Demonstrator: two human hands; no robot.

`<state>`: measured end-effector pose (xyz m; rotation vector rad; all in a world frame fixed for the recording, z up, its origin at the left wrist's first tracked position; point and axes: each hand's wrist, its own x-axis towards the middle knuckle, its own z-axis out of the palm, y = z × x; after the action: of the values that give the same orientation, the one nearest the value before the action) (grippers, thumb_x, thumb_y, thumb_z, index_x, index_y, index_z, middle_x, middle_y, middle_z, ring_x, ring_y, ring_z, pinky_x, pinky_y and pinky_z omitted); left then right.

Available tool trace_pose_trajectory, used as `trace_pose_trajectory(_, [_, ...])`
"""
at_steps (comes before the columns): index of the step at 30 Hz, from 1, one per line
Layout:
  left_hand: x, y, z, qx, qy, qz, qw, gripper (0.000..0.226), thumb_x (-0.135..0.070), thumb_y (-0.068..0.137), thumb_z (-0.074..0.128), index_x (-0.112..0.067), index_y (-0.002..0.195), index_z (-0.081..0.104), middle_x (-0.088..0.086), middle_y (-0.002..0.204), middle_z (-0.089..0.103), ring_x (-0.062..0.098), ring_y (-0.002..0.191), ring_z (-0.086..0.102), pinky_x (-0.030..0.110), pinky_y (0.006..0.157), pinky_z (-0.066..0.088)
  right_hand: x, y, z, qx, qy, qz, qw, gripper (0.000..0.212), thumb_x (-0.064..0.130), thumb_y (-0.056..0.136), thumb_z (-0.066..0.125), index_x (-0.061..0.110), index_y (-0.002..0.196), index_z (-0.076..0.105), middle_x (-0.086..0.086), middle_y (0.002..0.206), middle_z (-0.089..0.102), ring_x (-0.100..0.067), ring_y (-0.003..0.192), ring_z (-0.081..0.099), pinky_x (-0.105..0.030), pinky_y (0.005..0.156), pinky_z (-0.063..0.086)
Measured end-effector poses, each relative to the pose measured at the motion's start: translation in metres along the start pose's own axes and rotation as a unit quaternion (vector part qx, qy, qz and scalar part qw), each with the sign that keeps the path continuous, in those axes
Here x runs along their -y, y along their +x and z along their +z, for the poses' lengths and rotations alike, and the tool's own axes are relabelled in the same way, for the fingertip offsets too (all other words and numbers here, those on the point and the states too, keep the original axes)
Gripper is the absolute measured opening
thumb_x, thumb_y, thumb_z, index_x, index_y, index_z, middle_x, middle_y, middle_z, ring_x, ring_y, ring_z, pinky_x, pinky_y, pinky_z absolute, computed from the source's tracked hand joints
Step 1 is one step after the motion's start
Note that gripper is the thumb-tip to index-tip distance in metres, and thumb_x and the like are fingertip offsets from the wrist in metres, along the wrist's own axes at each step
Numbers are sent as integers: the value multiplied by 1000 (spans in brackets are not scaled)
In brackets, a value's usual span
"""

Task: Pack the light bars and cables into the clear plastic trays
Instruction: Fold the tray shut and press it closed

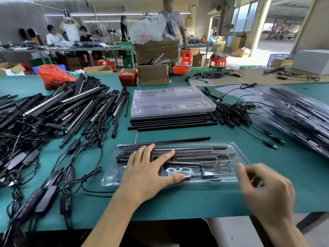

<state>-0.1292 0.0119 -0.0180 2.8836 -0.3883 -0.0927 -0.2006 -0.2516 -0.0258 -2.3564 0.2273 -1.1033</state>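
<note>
No brand, label or writing can be read anywhere; the paper sheet [231, 90] at 1 o'clock carries print too small to make out.

Clear plastic tray [178, 164], at the centre of the green table [178, 202]: a shallow, transparent, glossy moulded shell with long parallel channels and smaller pockets along its near edge. Black light bars [187, 154] lie lengthwise in the channels; a coiled black cable [224, 166] sits in a pocket toward the tray's 3 o'clock end.

Left hand [147, 173]: laid flat on the tray's 9 o'clock half, fingers straight and spread, thumb stretched along the near edge, pressing down.

Right hand [265, 189]: at the tray's 3 o'clock end, motion-blurred, fingers loosely curled at the tray's corner; whether they pinch the rim cannot be told.

Single black rod [183, 140]: lies on the table just beyond the tray's far edge.

Stack of empty trays [170, 102], at 12 o'clock: clear, nested, resting on a row of black rods [170, 123].

Heap of light bars [62, 107], at 9 to 10 o'clock: black housings with white LED strips, tangled with cables and inline controllers [44, 195].

Loose cables [236, 111], at 2 o'clock, with USB plugs.

Filled trays [299, 118], at 3 o'clock: stacked, leaning.
</note>
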Motion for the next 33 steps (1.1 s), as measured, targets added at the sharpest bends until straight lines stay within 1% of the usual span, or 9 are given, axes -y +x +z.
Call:
trace_pose_trajectory(3, [0, -1, 2, -13, 9, 2, 1000, 86, -101, 65, 13, -69, 143, -1, -11, 165, -4, 12, 149, -12, 43, 121, -7, -6, 22, 3, 146, -106, 160, 970, 29, 51, 91, 59, 23, 96, 63, 2, 95, 62, -28, 88, 59, -37, 71, 43])
trace_pose_trajectory(6, [0, -1, 4, -34, 20, 3, 999, 87, -102, 64, 8, -69, 144, -2, -10, 165, -1, 14, 150, -10, 43, 122, -6, -11, 38, 9, 281, -108, 235, 924, 37, 53, 93, 51, 17, 90, 58, -3, 98, 64, -30, 93, 58, -38, 80, 47])
trace_pose_trajectory(11, [1, -1, 5, -46, 25, 5, 999, 88, -101, 64, 4, -67, 145, -1, -8, 165, 1, 15, 151, -8, 43, 122, -6, -21, 62, 9, 328, -10, 258, 909, 40, 26, 94, 59, 12, 58, 49, -2, 47, 50, -21, 47, 44, -24, 48, 34])
trace_pose_trajectory(14, [0, 0, 6, -50, 21, 3, 999, 88, -101, 65, 2, -65, 146, 2, -6, 165, 3, 15, 150, -8, 44, 122, -5, -26, 64, 4, 356, 108, 313, 874, 34, 17, 95, 60, 2, 65, 61, -14, 53, 54, -21, 47, 39, -18, 37, 26])
trace_pose_trajectory(18, [0, 0, 5, -49, 23, 42, 998, 82, -95, 74, 4, -62, 149, 7, -9, 164, 7, 10, 149, -8, 48, 123, -3, -28, 62, 3, 370, 155, 337, 852, 24, 14, 97, 59, -8, 88, 66, -8, 50, 53, -15, 34, 36, -17, 32, 26])
trace_pose_trajectory(21, [-5, 1, 3, -13, 9, 103, 995, 59, -81, 87, 10, -68, 144, 3, -15, 165, 4, 3, 149, -10, 53, 121, -9, -28, 63, 5, 371, 165, 343, 847, 22, 11, 98, 57, -7, 87, 62, -6, 47, 51, -13, 31, 35, -16, 31, 25])
trace_pose_trajectory(24, [-11, 2, 4, -3, -20, 113, 993, 46, -66, 97, 22, -67, 142, 15, -10, 166, 6, 6, 149, -9, 51, 121, -12, -29, 64, 6, 378, 177, 342, 842, 22, 11, 99, 57, 1, 80, 57, -6, 47, 50, -13, 31, 34, -15, 32, 24])
trace_pose_trajectory(28, [-27, 2, 6, -10, -29, 99, 995, 63, -84, 81, 17, -54, 134, 32, 1, 166, 10, 10, 151, -8, 47, 122, -11, -33, 66, 7, 387, 184, 330, 841, 26, 11, 99, 56, 3, 74, 54, -7, 46, 50, -12, 29, 32, -13, 32, 21])
trace_pose_trajectory(33, [-32, 2, 8, -16, -10, 95, 995, 70, -92, 74, 13, -51, 129, 30, -3, 166, 6, 10, 151, -12, 50, 123, -9, -37, 67, 7, 405, 184, 322, 836, 28, 13, 100, 57, 3, 75, 54, -8, 46, 48, -11, 28, 28, -11, 33, 19])
